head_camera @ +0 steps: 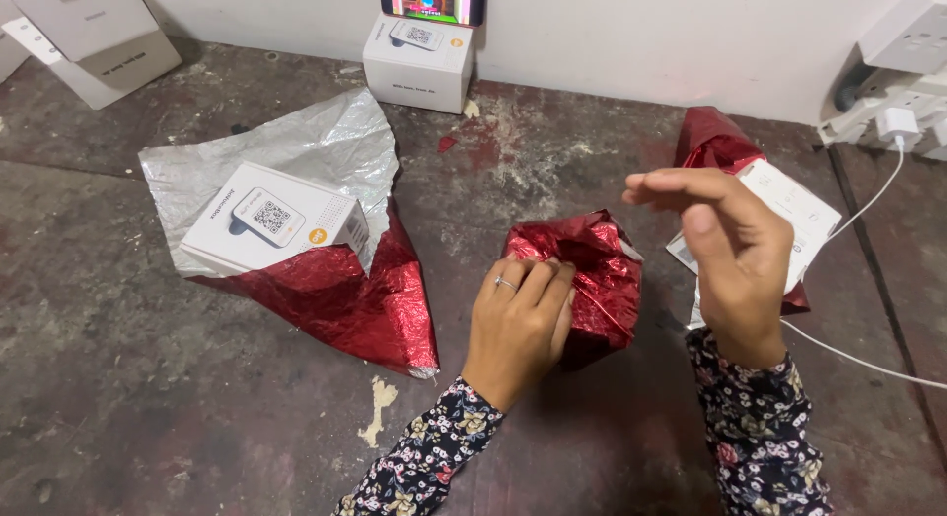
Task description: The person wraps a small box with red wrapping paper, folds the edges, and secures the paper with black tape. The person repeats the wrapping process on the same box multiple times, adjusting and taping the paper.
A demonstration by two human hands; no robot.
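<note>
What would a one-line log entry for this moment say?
left hand: pressing red foil bundle | right hand: raised, open, empty | nearby: white box on foil sheet | surface: worn floor

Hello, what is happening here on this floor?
A person is wrapping boxes in shiny red foil. The left hand presses on a bundle wrapped in red foil, while the right hand is lifted above it, holding nothing. To the left, a white box lies unwrapped on an open foil sheet.
</note>
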